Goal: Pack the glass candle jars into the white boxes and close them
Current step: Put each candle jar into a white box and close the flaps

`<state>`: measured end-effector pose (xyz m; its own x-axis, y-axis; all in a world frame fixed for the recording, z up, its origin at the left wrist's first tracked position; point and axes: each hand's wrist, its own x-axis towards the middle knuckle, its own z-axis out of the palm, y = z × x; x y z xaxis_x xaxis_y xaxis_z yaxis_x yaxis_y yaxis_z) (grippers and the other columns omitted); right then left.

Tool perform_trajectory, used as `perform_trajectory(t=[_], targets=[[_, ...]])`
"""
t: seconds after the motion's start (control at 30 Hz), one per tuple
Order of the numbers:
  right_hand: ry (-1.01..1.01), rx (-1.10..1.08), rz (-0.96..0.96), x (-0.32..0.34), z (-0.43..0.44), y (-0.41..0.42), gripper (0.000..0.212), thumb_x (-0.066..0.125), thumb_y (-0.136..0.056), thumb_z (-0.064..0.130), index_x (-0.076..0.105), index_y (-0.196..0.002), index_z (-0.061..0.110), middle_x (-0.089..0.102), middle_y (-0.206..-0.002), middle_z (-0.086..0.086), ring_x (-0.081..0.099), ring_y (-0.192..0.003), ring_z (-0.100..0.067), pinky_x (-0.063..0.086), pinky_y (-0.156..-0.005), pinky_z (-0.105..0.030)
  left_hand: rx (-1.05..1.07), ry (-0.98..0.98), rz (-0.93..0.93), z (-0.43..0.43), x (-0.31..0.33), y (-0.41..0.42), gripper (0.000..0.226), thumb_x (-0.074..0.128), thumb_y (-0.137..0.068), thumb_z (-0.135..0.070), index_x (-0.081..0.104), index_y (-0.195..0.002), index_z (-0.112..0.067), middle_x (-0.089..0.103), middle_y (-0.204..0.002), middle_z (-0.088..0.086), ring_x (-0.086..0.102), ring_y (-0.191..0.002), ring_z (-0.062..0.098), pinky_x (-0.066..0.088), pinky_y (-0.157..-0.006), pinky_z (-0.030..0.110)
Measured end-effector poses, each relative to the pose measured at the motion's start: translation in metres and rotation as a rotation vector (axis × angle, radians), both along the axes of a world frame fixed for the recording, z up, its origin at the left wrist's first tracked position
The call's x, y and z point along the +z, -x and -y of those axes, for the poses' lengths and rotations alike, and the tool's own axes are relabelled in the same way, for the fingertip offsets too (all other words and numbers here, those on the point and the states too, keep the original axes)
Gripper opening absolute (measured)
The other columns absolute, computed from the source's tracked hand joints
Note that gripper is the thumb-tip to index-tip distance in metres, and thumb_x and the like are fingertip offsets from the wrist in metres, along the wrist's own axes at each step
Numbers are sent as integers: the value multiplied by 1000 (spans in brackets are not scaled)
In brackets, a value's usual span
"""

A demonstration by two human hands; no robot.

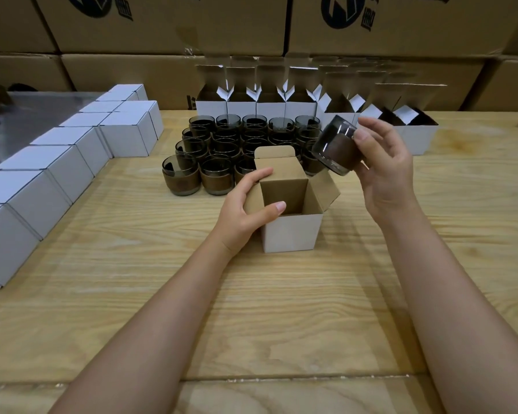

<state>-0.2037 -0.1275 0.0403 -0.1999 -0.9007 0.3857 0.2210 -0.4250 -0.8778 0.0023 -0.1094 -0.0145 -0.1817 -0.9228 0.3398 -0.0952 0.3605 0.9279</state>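
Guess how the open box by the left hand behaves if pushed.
The open box probably slides or tips easily: thin card, empty inside. Its raised flaps likely bend at a touch. The left hand grips its side.

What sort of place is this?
Probably a packing station in a warehouse or small factory: brown shipping cartons are stacked behind the wooden table, closed white boxes stand in rows on the left, and many identical glass candle jars wait beside open boxes.

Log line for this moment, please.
left hand: grips open white box | right hand: holds jar, tilted, not yet in box | flaps: up
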Motion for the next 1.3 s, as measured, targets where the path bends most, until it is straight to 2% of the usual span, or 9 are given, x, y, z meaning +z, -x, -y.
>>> perform_trajectory(t=[0.1, 0.3, 0.4, 0.57, 0.8, 0.97, 1.1, 1.2, 1.3], targets=[[45, 71, -73, 8, -8, -12, 27, 63, -83, 22, 58, -109, 18, 67, -100, 0, 64, -97, -14, 54, -79, -31, -1, 5, 7, 0, 0, -1, 78, 66, -61, -48, 52, -131, -16, 56, -124, -3, 56, -110, 8, 47, -91, 21], [9, 18, -434, 4, -14, -46, 20, 72, -83, 29, 64, -101, 28, 63, -90, 7, 61, -85, -5, 53, -72, -20, -12, 14, 10, 1, -1, 0, 80, 70, -64, -44, 49, -132, -8, 60, -122, 7, 57, -113, 17, 49, -95, 30], [-38, -97, -619, -2, -14, -53, 15, 75, -76, 42, 67, -81, 30, 58, -96, 6, 56, -83, 4, 46, -68, -10, -25, 11, -1, 1, -2, 0, 77, 69, -64, -44, 50, -129, -8, 61, -119, 9, 58, -112, 21, 49, -95, 34], [-79, -181, -716, -2, -14, -52, 32, 76, -70, 50, 57, -57, 27, 46, -82, 7, 45, -69, 9, 37, -62, -3, -22, 9, 20, 3, -1, 0, 62, 68, -67, -46, 55, -119, -15, 62, -106, -4, 59, -99, 7, 48, -85, 23], [-76, 175, -646, 3, -17, -36, 20, 62, -86, 35, 71, -74, 21, 61, -118, -2, 53, -116, -7, 44, -91, -25, -33, -17, 7, 7, -3, -1, 58, 69, -67, -44, 58, -119, -20, 64, -109, -5, 60, -104, 12, 50, -91, 31], [-95, 103, -618, 3, -17, -33, 16, 71, -83, 30, 69, -73, 17, 68, -96, -18, 59, -95, -39, 52, -82, -47, -16, -27, 10, 6, -4, -1, 74, 66, -66, -47, 54, -129, -12, 60, -122, 8, 57, -114, 21, 48, -99, 40], [-108, 56, -756, 0, -20, -35, 22, 78, -73, 41, 67, -75, 21, 66, -88, -18, 56, -75, -25, 50, -69, -38, -23, -10, 22, 5, -4, -2, 75, 66, -68, -45, 52, -132, -10, 58, -127, 8, 55, -119, 21, 46, -103, 43], [-72, -44, -972, -2, -20, -39, 31, 73, -67, 56, 63, -81, 30, 60, -85, 10, 50, -90, -12, 47, -85, -40, -30, 0, 29, 5, -4, -2, 73, 65, -70, -45, 52, -133, -10, 57, -130, 6, 53, -123, 16, 44, -106, 41], [-91, -89, -1153, 2, -19, -39, 45, 64, -66, 67, 56, -96, 34, 54, -89, 18, 42, -100, -12, 37, -98, -45, -38, 0, 26, 5, -4, -2, 73, 65, -70, -45, 52, -133, -11, 57, -128, 4, 54, -122, 16, 44, -105, 42]])
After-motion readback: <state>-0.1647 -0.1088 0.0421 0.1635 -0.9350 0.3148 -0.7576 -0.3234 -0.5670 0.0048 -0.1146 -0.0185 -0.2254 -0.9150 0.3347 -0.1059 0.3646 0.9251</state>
